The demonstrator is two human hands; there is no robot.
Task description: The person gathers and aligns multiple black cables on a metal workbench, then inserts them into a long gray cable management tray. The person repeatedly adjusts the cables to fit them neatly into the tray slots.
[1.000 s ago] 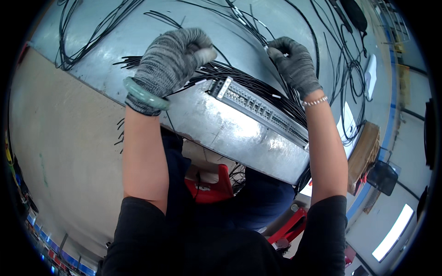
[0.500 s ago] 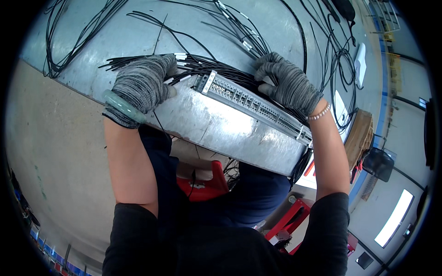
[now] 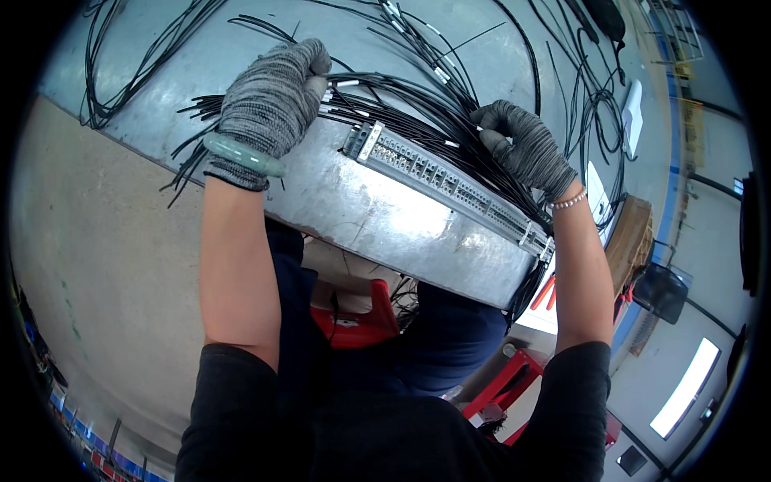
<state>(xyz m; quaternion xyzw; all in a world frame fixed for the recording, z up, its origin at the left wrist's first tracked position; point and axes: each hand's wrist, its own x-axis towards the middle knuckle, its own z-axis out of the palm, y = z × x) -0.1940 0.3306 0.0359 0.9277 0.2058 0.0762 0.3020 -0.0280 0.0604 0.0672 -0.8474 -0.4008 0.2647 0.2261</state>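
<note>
Where the long grey patch panel [image 3: 450, 181] lies along the near edge of the metal table [image 3: 385, 217], both gloved hands are seen at work among the black cables [image 3: 409, 120] that run behind it. The left hand [image 3: 273, 100] is held just beyond the panel's left end; its fingers are curled together over a bundle of cable ends, which are pressed down against the table top. A pale green bangle [image 3: 241, 154] is worn at that wrist, below the cuff of the grey knit glove. The right hand [image 3: 526, 145] is placed behind the panel's right half, fingers bent and closed on a few cables; whether a single strand is pinched cannot be told, as the fingertips are hidden among the wires. A beaded bracelet [image 3: 569, 201] is worn at that wrist.

The cables are fanned out from behind the panel toward the far side of the table; several white-tipped ends [image 3: 345, 83] are seen just beyond the panel's left end. Loose loops of cable [image 3: 120, 72] are spread far to the left of the panel, and more coils [image 3: 594, 96] lie beyond its right end. A white flat piece [image 3: 632, 116] is noted on the table, further right of the panel. Below the panel, under the table edge, a red stool [image 3: 361, 321] is visible.
</note>
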